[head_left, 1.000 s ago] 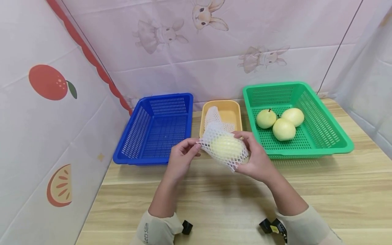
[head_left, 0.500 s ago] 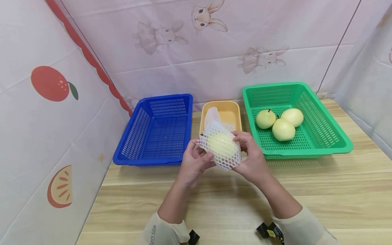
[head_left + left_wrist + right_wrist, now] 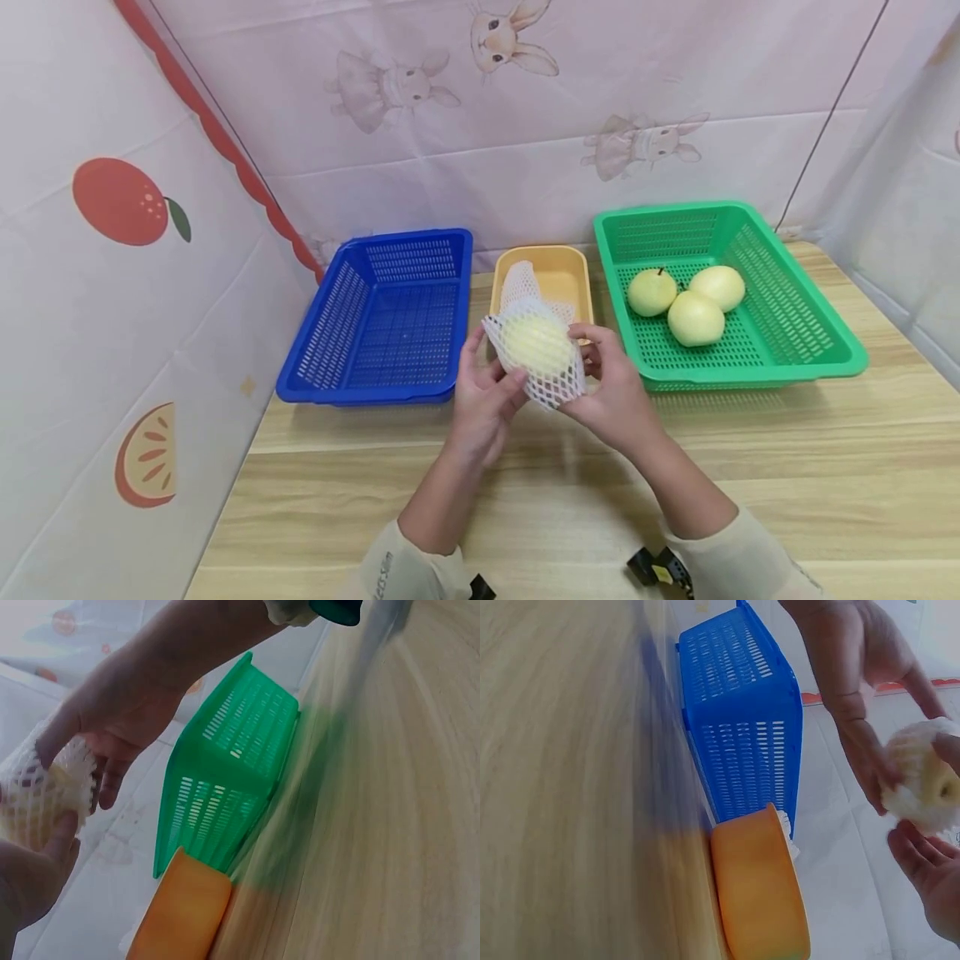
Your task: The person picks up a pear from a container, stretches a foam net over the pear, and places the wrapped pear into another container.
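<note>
Between left hand (image 3: pixel 483 408) and right hand (image 3: pixel 617 392) is held a netted pear (image 3: pixel 536 346).

You hold one round, pale-yellow pear (image 3: pixel 536 343) above the tabletop (image 3: pixel 540 517), at centre; white foam netting (image 3: pixel 553 393) wraps it, mesh stretched, loose rim hanging toward the near side.

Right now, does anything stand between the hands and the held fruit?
Yes: the white foam net wraps most of the fruit and lies against the left hand and right hand. One end is bare in the right wrist view; whether either hand touches it is unclear.
</note>
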### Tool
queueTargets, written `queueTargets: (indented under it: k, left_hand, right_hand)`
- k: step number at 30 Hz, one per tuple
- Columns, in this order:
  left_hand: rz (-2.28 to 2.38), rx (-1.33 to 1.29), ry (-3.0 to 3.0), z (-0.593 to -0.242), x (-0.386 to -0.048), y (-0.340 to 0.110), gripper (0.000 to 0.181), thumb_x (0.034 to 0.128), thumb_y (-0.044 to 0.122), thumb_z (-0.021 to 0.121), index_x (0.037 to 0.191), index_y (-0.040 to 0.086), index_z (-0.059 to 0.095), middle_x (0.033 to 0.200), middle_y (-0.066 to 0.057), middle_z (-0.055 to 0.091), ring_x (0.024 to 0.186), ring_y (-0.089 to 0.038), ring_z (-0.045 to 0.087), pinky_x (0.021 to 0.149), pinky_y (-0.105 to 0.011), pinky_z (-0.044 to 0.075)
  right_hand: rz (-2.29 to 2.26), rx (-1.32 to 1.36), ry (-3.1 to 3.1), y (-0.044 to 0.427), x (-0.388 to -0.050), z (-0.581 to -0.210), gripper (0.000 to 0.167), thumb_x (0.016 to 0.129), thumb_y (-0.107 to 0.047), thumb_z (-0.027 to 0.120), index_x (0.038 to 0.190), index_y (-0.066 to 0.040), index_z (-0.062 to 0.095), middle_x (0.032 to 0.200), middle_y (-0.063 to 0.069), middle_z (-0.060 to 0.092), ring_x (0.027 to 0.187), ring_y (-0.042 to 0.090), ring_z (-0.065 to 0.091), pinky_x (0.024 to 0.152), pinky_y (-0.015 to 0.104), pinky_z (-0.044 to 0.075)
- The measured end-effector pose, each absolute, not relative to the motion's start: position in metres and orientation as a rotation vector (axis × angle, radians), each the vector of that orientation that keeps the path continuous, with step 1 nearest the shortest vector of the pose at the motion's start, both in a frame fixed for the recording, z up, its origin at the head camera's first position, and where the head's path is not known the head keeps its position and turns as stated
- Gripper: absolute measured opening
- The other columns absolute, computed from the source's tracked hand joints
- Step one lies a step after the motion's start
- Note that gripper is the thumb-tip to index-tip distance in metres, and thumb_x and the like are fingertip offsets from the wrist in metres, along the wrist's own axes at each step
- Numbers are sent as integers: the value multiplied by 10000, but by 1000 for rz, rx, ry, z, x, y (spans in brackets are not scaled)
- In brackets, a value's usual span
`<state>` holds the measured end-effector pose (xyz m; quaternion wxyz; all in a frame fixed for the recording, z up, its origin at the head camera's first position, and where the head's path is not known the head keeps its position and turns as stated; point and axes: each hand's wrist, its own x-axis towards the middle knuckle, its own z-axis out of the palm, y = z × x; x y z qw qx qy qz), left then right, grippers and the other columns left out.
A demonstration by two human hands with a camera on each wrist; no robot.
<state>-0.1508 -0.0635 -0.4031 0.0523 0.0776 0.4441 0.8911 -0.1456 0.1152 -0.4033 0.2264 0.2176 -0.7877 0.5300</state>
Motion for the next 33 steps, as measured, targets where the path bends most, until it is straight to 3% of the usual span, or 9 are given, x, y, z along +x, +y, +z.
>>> queueTargets:
  k: [3,6,10,14,17,23,27,33]
  left_hand:
    - [2747,197,1350,-404,-154,-66,812,873,-108,599,1525,205,229,1283,-162,578,1065,-196,648,850,-296,575]
    - [2748,205,1343,-403,-157,-68,751,867,-96,610,1508,111,276,1274,-137,578,1069,-179,643,885,-291,564]
    - [2704,222,1378,-402,-157,-69,701,851,-85,638,1479,7,341,1341,-169,547,1115,-181,617,929,-291,544]
    - [2612,246,1519,-402,-154,-66,682,855,-77,656,1473,-26,370,1462,-209,453,1255,-202,532,1004,-275,493]
    - [2522,298,1679,-402,-152,-64,693,873,-10,678,1493,17,368,1514,-174,404,1345,-223,446,1044,-254,453]
    - [2378,448,1856,-395,-148,-59,789,900,175,701,1553,147,260,1563,-56,352,1413,-223,378,1084,-294,420]
    - [2344,443,1947,-388,-149,-54,859,834,252,790,1530,213,286,1478,-50,438,1320,-221,482,1027,-329,482]
    - [2289,330,2138,-385,-146,-52,869,762,199,832,1484,269,353,1348,-62,530,1185,-216,567,945,-337,534]
  right_hand:
    - [1542,655,-2246,119,-146,-400,757,702,6,847,1332,-78,436,1254,110,586,1020,224,648,879,365,555]
    - [1668,729,-2271,126,-145,-396,672,787,15,736,1370,-62,411,1360,121,522,1184,261,567,997,341,480]
    - [1951,708,-2216,131,-147,-394,570,882,10,636,1380,-29,362,1398,153,464,1213,297,526,971,243,480]
    - [2073,511,-2238,128,-150,-393,730,847,-112,772,1427,-134,329,1383,132,488,1142,277,586,879,278,555]
    - [2069,459,-2255,125,-151,-393,853,779,-106,836,1458,-175,325,1399,128,474,1149,288,584,873,296,564]
    - [2084,423,-2128,119,-147,-395,804,734,-22,850,1375,-130,378,1356,80,466,1146,240,575,866,261,561]
    - [2007,425,-2088,111,-143,-397,774,722,-4,853,1336,-97,392,1317,83,487,1102,197,591,843,259,569]
    - [1886,457,-2108,103,-138,-398,753,711,4,857,1311,-88,411,1282,85,496,1041,239,594,810,261,575]
